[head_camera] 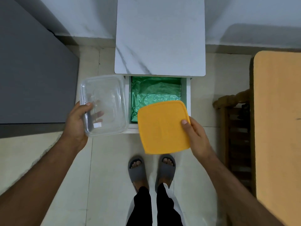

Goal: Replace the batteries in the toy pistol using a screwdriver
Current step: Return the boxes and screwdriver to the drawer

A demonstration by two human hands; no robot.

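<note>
My left hand (78, 123) grips a clear plastic container (105, 103) by its near-left rim, thumb over the edge and fingers underneath. The container looks empty apart from a small white label. My right hand (194, 136) pinches a yellow square lid (162, 128) at its right edge, thumb on top. The lid is held over the front of an open white drawer (188, 98) lined with a green plastic bag (154, 93). No toy pistol, screwdriver or batteries are in view.
The drawer belongs to a small white marble-topped table (159, 38) against the wall. A grey surface (32, 70) lies to the left, an orange-topped table (278, 121) and a wooden chair (234, 128) to the right. My feet in grey slippers (151, 168) stand on the tiled floor.
</note>
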